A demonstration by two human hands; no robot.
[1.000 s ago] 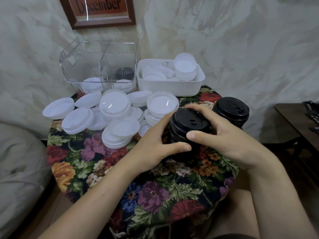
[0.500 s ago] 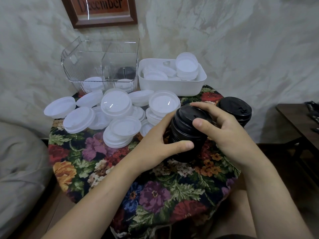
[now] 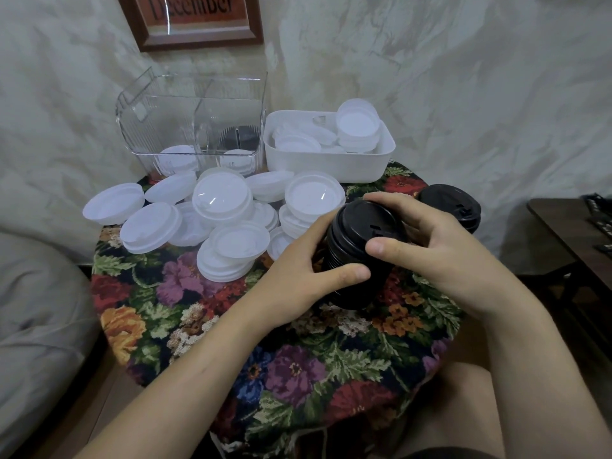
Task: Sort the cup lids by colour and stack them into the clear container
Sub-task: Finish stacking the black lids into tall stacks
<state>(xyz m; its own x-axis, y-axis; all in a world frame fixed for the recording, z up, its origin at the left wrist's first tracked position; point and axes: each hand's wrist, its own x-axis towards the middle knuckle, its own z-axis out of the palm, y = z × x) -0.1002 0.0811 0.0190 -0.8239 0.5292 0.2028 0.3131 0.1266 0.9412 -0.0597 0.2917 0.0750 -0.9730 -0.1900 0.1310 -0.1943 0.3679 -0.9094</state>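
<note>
Both hands are wrapped around a tall stack of black plastic cup lids that is tilted toward the person above the right half of the round worktop, which is covered in a flowered cloth. The left hand curls round the lower part of the stack with its thumb across the front. The right hand grips the upper lids, its thumb on the rim and its fingers over the top. A second, shorter stack of black lids stands just behind the right hand. A loose heap of white plastic cup lids spreads across the left and middle of the worktop. At the back stands the clear ribbed plastic container with a divider. White lids lie on its floor, and something dark, possibly black lids, shows in its rear right section. Beside it on the right, a white rectangular plastic bin holds more white lids.
</note>
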